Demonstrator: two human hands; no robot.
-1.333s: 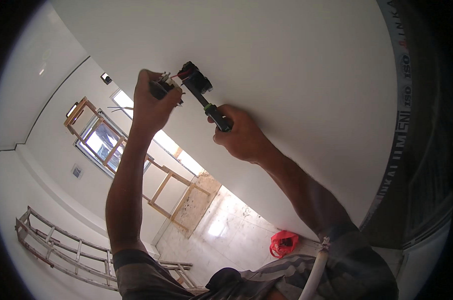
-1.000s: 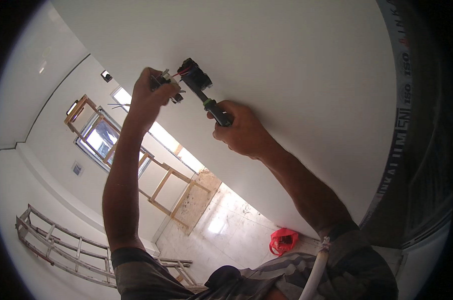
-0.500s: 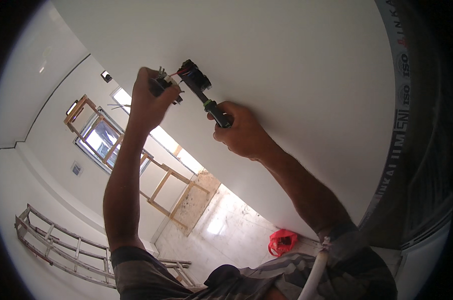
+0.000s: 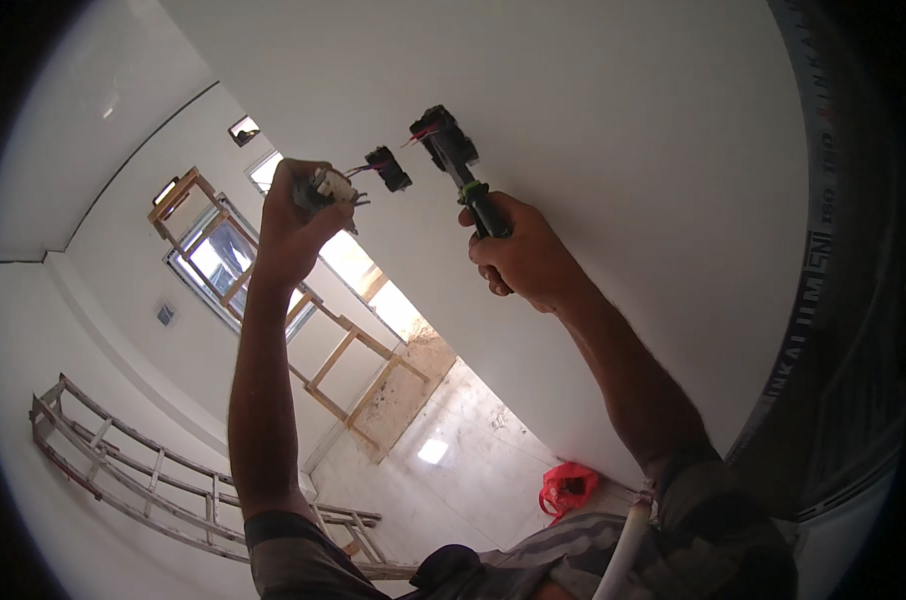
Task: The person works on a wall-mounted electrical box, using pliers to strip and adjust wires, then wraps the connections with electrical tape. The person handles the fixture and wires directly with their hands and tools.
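Note:
My left hand (image 4: 301, 215) pinches a wall-socket mechanism (image 4: 333, 187) with a white and grey body. Thin wires run from it to a small dark rectangular opening (image 4: 388, 168) in the white panel. Closed around a black handle with a green collar, my right hand (image 4: 518, 245) holds a tool (image 4: 486, 212). The tool's dark front part lies against a larger black opening (image 4: 443, 137), where thin red wires stick out. Its tip cannot be made out, so I cannot tell its exact kind.
A large white panel (image 4: 613, 180) fills the right side, with a printed dark strip along its edge. At lower left lies a metal ladder (image 4: 153, 485); wooden frames (image 4: 343, 370) stand by the window. A red plastic bag (image 4: 570, 487) sits on the pale floor.
The view has shifted, and both hands sit further right in it. My hands are further apart. The small opening with wires, hidden before behind my left hand, now shows between them.

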